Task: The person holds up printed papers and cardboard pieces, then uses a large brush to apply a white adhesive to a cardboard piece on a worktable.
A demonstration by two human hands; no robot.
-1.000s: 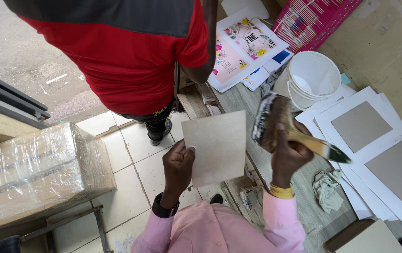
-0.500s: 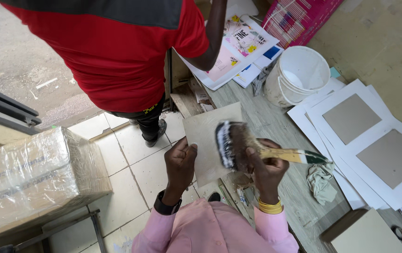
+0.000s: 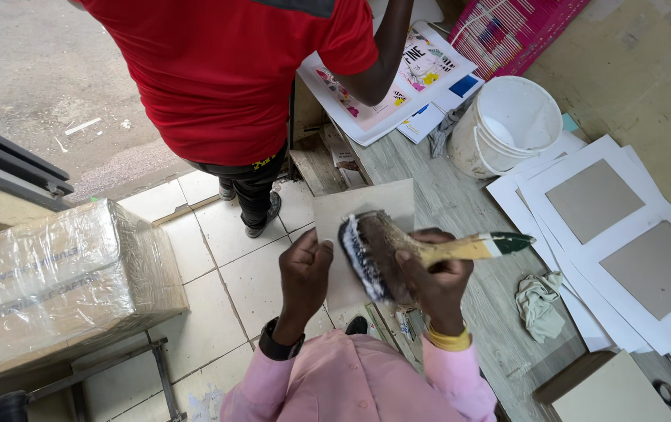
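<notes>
We grip a grey board point(image 3: 359, 234) upright in our left hand point(image 3: 304, 270), while our right hand point(image 3: 437, 285) clamps a wide brush point(image 3: 398, 250), bristles touching the board's face, handle pointing right toward the white bucket point(image 3: 507, 125) on the counter point(image 3: 460, 203).

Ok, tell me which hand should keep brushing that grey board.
Right. The right hand already grips the wide brush, bristles lying on the grey board. The left hand is occupied holding that board up from its left edge, so it is probably best left steadying it.
</notes>
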